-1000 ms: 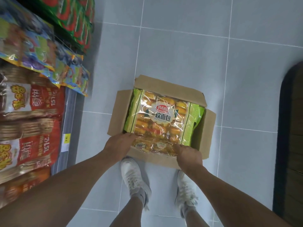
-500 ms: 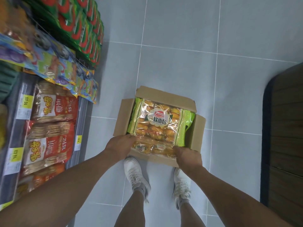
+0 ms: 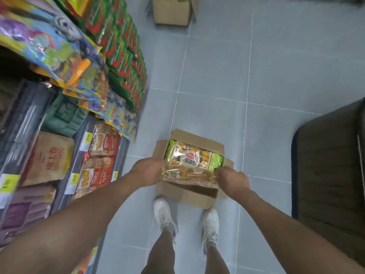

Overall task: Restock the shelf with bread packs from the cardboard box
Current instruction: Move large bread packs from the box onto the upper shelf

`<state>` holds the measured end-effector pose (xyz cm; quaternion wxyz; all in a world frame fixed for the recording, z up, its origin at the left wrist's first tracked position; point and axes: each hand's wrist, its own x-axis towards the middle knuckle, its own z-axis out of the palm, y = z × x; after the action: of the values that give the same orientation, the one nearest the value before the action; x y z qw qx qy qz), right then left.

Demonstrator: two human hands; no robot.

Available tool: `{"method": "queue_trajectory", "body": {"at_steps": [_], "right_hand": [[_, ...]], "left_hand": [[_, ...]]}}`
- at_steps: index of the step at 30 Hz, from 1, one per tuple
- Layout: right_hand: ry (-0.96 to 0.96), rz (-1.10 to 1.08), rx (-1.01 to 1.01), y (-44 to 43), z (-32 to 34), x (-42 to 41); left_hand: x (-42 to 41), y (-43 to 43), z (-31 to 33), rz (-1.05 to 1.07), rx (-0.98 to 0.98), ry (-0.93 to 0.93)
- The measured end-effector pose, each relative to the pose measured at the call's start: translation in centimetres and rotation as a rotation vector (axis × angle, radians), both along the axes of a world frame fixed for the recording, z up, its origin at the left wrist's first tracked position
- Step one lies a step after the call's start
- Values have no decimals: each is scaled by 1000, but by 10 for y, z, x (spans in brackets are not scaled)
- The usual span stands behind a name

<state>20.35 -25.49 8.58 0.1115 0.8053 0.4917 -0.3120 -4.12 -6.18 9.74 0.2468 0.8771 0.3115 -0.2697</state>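
Observation:
An open cardboard box (image 3: 189, 194) sits on the grey tiled floor in front of my feet. A green and clear bread pack (image 3: 192, 161) is lifted partly out of it, its near end raised above the box's front wall. My left hand (image 3: 147, 171) grips the pack's near left corner. My right hand (image 3: 232, 179) grips its near right corner. The shelf (image 3: 59, 125) stands to my left, stocked with snack bags and biscuit packs.
Yellow price tags (image 3: 86, 139) line the shelf rails. A second cardboard box (image 3: 171, 11) stands further down the aisle. A dark wooden unit (image 3: 331, 165) borders the aisle on the right. My white shoes (image 3: 165, 214) are just behind the box.
Both hands have lifted the near end of the bread pack up out of the box. The view has risen and tipped forward, showing more shelf and aisle.

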Motion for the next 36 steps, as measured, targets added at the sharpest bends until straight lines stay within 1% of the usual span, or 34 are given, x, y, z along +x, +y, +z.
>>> {"method": "queue_trajectory", "body": {"at_steps": [4,8,11,15,18,21,24,27,30,34,36], "right_hand": [[121,-83,120,10,75,36],[180,-88,248,26,157,66],[193,-35,324,40,221,82],[217,52,422,56,301,100],[222,110,488,66,350,107],[209,202,548,73,399,107],[245,257,597,82,436,102],[267,333,641,92,458,91],[284,441,688,101,480,71],[294,555,691,115,501,37],[340,592,705,122,509,19]], "left_hand": [[9,12,79,127,27,-132],[13,18,161,372,-14,-329],[12,21,220,524,-59,-520],[12,16,292,618,-53,-792],[10,8,337,690,-4,-957],[7,-7,382,758,97,-1107],[-2,-21,418,828,140,-1235],[-18,-41,446,933,166,-1338],[-37,-58,468,1016,248,-1411],[-67,-77,490,1089,327,-1476],[-82,-88,498,1124,374,-1528]]}}
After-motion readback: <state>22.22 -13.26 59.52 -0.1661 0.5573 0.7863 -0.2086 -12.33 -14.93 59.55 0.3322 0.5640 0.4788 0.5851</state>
